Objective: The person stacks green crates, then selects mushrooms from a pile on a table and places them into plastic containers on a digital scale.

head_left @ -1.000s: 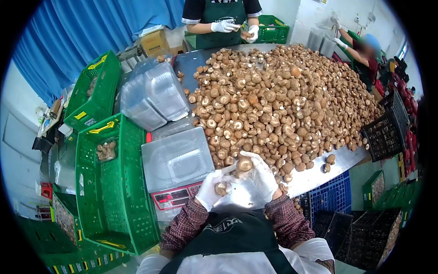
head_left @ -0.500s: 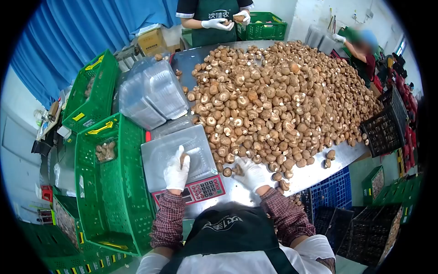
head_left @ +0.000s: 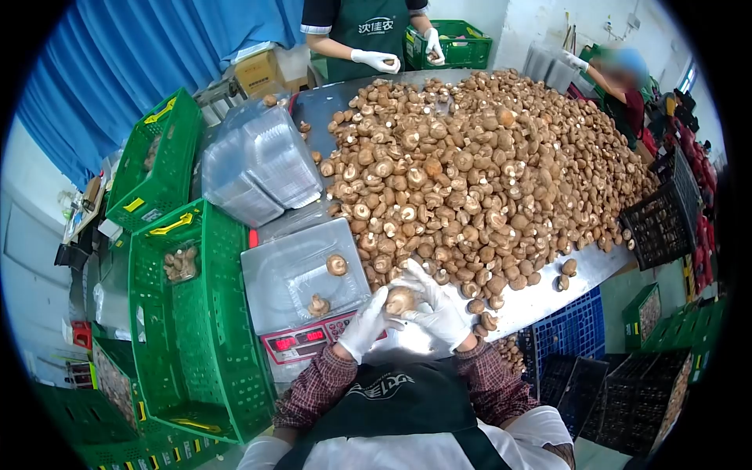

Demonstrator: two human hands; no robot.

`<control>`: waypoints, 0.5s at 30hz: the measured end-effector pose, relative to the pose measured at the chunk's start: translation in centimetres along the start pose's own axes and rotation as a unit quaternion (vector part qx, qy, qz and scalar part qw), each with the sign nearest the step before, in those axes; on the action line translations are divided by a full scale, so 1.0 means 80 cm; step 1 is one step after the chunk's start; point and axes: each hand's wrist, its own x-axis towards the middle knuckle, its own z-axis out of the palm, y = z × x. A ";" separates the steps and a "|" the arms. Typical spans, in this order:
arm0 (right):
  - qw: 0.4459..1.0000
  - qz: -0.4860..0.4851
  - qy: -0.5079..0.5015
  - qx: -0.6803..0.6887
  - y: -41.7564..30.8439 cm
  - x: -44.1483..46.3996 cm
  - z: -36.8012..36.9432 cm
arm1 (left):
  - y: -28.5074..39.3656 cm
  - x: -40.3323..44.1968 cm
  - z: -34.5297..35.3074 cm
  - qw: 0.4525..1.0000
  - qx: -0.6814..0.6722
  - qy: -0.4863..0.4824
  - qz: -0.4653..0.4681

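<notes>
My right hand (head_left: pixel 439 309), in a white glove, is closed around a brown mushroom (head_left: pixel 400 300) at the near edge of the pile. My left hand (head_left: pixel 365 324), also gloved, touches the left side of this mushroom; its fingers are bent, and whether they grip anything else is hidden. To the left, a clear plastic tray (head_left: pixel 301 278) lies on the scale (head_left: pixel 309 337). One mushroom (head_left: pixel 337 265) sits at the tray's upper right and another (head_left: pixel 319 305) near its lower edge. The large mushroom pile (head_left: pixel 470 180) spreads beyond my hands.
Stacked clear trays (head_left: pixel 262 164) stand behind the scale. A green crate (head_left: pixel 188 313) at left holds one filled pack (head_left: pixel 181 264). A black crate (head_left: pixel 666 215) leans at the right table edge. Across the table, a co-worker's gloved hands (head_left: pixel 377 60) are visible; another person works far right.
Two mushrooms now lie in the tray on the scale. My left hand has gone to the tray and come back beside my right hand, which has drawn a mushroom from the pile.
</notes>
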 end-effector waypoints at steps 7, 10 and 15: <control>0.999 0.023 -0.029 0.023 -0.023 -0.007 0.008 | -0.006 -0.006 0.004 0.992 -0.113 -0.050 -0.012; 0.999 0.032 -0.034 0.007 -0.026 -0.008 0.007 | -0.001 -0.010 0.010 0.991 -0.126 -0.037 -0.009; 0.981 -0.025 -0.007 -0.191 -0.031 -0.027 -0.018 | -0.015 -0.005 0.005 0.992 -0.106 -0.059 -0.025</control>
